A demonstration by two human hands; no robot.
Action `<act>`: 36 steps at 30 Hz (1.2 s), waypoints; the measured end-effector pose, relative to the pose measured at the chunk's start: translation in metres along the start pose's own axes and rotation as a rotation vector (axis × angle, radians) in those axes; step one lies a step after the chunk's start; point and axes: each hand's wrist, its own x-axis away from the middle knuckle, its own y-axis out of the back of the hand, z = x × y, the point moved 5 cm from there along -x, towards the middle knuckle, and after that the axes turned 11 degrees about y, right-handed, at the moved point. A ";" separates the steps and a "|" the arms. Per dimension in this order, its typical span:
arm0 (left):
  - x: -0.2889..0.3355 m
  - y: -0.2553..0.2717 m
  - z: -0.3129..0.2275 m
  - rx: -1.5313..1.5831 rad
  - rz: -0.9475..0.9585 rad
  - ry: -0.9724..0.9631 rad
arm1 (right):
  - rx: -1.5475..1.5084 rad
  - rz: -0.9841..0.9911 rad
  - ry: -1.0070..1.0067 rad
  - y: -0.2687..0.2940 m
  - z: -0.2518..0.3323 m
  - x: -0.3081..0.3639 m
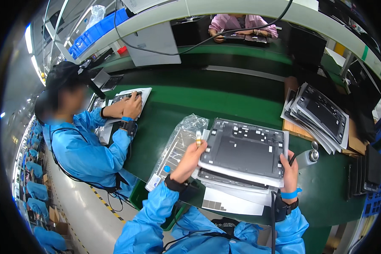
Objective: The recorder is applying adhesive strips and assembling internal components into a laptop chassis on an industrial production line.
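Note:
Between my two hands is a dark grey tablet housing (245,150), a flat tray-like shell with small white pads along its far part. White sheeting shows under its near and right edges. My left hand (189,161) grips its left edge, and a small whitish-yellow piece (198,139) stands by the thumb; I cannot make out what it is. My right hand (289,171) closes on the right edge, with a thin black stick-like thing (292,158) beside the fingers. Beneath lies another dark housing (233,179), on white sheets (230,202).
A clear plastic bag (178,146) with strips lies left of the housing. At right stand a metal-topped bottle (310,156), a stack of housings and sheets (321,112) and upright dark panels (364,171). A co-worker (86,135) in blue sits left; another person (243,27) sits across.

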 end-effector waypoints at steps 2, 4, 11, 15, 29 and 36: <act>-0.029 0.001 -0.024 -0.096 0.000 -0.059 | -0.070 -0.029 -0.019 0.004 -0.007 -0.002; -0.073 0.021 -0.044 -0.160 0.014 -0.088 | -0.155 0.053 -0.117 -0.003 0.001 -0.001; -0.224 0.060 -0.092 -0.334 -0.006 -0.030 | -0.090 0.114 -0.135 -0.018 0.009 0.004; -0.281 0.064 -0.077 -0.477 -0.098 0.047 | -0.047 0.115 -0.091 -0.009 -0.002 0.004; -0.024 -0.053 -0.090 -0.266 0.101 -0.121 | 0.239 0.196 0.101 -0.033 0.023 0.016; 0.084 -0.114 0.024 -0.322 0.412 0.071 | 0.202 0.411 0.204 -0.090 0.023 0.101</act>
